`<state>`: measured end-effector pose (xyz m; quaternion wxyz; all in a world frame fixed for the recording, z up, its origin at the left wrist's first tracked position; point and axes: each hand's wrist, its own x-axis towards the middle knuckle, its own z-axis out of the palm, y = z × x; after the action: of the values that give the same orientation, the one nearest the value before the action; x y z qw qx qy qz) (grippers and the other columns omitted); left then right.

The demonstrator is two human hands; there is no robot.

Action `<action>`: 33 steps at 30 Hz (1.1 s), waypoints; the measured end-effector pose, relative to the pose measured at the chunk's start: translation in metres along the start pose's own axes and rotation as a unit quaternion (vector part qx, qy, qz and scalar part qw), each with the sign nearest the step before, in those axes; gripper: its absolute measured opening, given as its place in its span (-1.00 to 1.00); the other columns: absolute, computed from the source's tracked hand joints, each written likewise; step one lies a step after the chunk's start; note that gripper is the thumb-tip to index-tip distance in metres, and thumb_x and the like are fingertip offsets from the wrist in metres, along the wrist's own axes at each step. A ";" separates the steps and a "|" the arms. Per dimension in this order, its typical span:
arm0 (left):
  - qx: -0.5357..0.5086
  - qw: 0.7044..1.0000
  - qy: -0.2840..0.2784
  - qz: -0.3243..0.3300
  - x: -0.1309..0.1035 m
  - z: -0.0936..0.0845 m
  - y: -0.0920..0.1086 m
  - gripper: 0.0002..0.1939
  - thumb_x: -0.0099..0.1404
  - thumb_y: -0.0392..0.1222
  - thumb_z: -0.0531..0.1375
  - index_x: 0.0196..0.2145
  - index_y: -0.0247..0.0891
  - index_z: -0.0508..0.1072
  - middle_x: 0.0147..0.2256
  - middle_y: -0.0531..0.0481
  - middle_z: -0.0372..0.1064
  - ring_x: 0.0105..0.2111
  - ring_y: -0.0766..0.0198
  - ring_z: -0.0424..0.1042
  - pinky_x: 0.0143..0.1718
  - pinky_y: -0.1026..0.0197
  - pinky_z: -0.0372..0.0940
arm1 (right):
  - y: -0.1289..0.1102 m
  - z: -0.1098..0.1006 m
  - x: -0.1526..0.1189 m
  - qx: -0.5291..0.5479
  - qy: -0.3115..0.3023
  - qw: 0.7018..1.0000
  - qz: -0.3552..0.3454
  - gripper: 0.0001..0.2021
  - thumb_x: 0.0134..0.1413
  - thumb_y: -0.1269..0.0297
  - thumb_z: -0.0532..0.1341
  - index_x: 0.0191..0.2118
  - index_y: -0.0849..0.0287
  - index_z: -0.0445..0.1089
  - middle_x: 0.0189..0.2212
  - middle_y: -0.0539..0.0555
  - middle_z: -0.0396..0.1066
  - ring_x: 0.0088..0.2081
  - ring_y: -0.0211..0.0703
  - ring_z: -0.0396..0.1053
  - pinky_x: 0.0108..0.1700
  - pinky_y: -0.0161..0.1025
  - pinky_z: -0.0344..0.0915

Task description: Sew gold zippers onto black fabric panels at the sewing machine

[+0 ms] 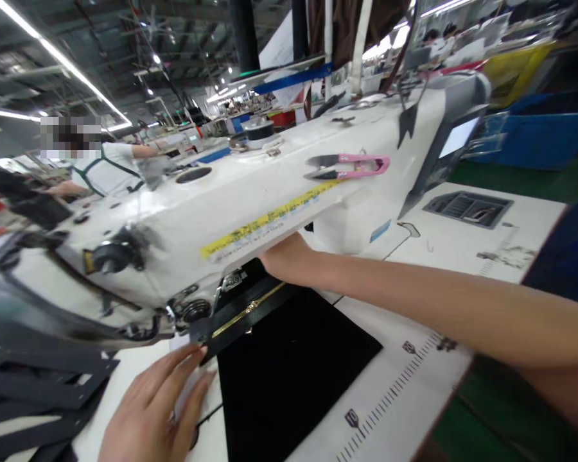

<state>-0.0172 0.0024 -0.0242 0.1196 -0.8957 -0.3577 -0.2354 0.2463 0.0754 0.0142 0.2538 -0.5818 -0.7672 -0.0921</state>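
Note:
A white sewing machine (270, 192) spans the view. Under its arm lies black fabric (293, 366) with a gold zipper (248, 311) along its upper edge. My left hand (158, 404) rests at the fabric's left end near the needle area, fingertips on the dark strip and thumb spread apart from the fingers. My right hand (289, 260) reaches beneath the machine arm at the far end of the zipper; its fingers are hidden behind the machine. Pink-handled thread snips (361, 167) lie on top of the machine arm.
The white table (390, 391) has a printed ruler along its front edge and a grey tray (468, 208) at the right. Dark flat pieces (38, 398) lie at the lower left. A person (110, 167) works beyond the machine; blue bins (544, 141) stand at the right.

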 end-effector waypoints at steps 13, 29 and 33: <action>-0.105 0.981 -0.040 -0.155 0.023 -0.008 0.003 -0.79 0.29 -0.29 0.00 -0.34 -0.26 0.43 -0.39 -0.01 0.49 -0.39 0.20 0.48 -0.38 0.19 0.37 | -0.085 0.011 -0.072 0.085 -0.108 0.976 -0.168 -0.79 0.06 0.41 0.18 -0.15 0.33 0.35 -0.28 0.19 0.41 -0.29 -0.02 0.35 -0.27 -0.13 0.29; 0.012 0.998 -0.032 -0.046 0.009 0.007 0.016 -0.82 0.25 -0.42 0.02 -0.28 -0.31 0.39 -0.28 -0.13 0.36 -0.28 0.11 0.38 -0.28 0.05 0.34 | -0.080 0.023 -0.072 0.099 0.034 0.970 -0.219 -0.75 0.15 0.45 0.02 -0.14 0.34 0.39 -0.20 0.22 0.42 -0.15 0.04 0.33 -0.07 0.00 0.27; 0.023 0.998 -0.035 -0.037 0.009 0.008 0.017 -0.79 0.28 -0.42 -0.03 -0.24 -0.34 0.38 -0.29 -0.16 0.35 -0.32 0.09 0.37 -0.32 0.02 0.34 | -0.077 0.030 -0.070 0.132 -0.026 0.968 -0.213 -0.73 0.12 0.48 0.01 -0.13 0.33 0.38 -0.11 0.23 0.39 -0.08 0.00 0.31 0.02 -0.03 0.25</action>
<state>0.0025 -0.0018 -0.0272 0.1191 -0.8865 -0.4002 -0.1997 0.1793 0.0052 -0.0342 0.2826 -0.3690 -0.8850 -0.0265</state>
